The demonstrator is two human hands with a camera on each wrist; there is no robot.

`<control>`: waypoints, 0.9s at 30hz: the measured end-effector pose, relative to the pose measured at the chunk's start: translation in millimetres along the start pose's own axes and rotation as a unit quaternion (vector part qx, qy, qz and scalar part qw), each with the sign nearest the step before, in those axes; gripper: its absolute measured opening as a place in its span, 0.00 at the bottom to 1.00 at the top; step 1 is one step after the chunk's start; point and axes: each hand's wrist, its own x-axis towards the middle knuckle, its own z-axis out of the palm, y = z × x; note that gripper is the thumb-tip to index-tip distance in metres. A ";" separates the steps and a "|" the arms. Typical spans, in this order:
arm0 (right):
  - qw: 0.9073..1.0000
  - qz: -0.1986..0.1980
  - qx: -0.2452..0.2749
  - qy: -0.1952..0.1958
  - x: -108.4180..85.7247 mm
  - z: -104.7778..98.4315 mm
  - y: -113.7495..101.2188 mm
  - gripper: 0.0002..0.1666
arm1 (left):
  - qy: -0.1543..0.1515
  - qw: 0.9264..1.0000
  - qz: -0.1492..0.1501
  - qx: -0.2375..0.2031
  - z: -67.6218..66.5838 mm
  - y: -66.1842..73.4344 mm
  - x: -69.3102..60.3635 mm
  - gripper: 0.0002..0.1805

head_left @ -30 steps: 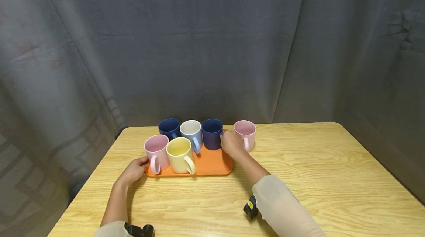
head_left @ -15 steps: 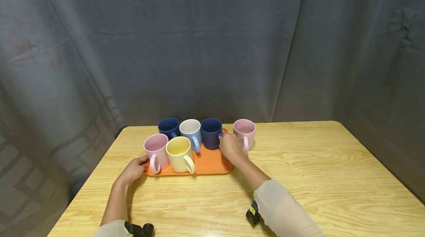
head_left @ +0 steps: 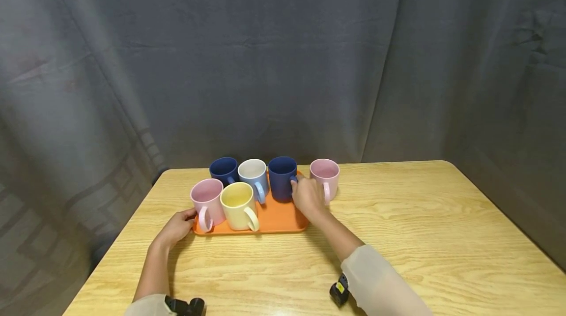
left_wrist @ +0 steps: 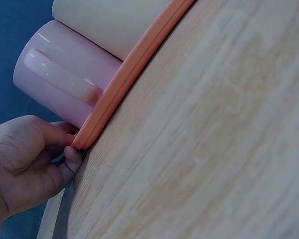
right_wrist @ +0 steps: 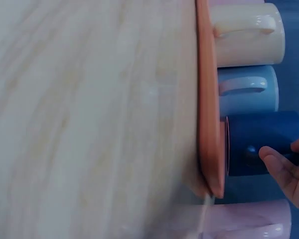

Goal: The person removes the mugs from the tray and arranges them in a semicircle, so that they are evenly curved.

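Note:
In the head view, an orange tray (head_left: 283,220) bears several mugs. My right hand (head_left: 308,198) grips the handle of a dark blue mug (head_left: 281,181) at the tray's back right; in the right wrist view, a thumb and finger pinch that handle. My left hand (head_left: 177,226) pinches the front left edge of the tray, plainest in the left wrist view. Beside it on the tray stands a pink mug (head_left: 212,205), then a yellow mug (head_left: 236,215). Behind them are a light blue mug (head_left: 254,186) with a white inside and another dark blue mug (head_left: 223,171).
A second pink mug (head_left: 329,186) stands upright on the wooden table (head_left: 398,222), just right of the tray and partly behind my right hand. A grey curtain (head_left: 274,70) hangs behind the table's back edge.
The dark blue mug in my right hand has shifted slightly toward me, opening a narrow gap beside the light blue mug. My left hand and the tray stay about the same.

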 end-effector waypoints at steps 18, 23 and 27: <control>0.992 -0.040 0.073 0.098 -13.8 -71.5 23.7 0.09 | -0.006 1.000 0.001 0.014 -2.9 3.1 -0.8 0.23; 0.990 -0.034 0.093 0.101 -22.6 -96.0 32.4 0.14 | -0.011 1.000 0.002 0.004 -4.1 2.0 -1.1 0.21; 0.991 -0.016 0.093 0.094 -32.6 -115.7 40.7 0.13 | -0.013 1.000 0.008 0.006 -4.9 0.2 -1.5 0.21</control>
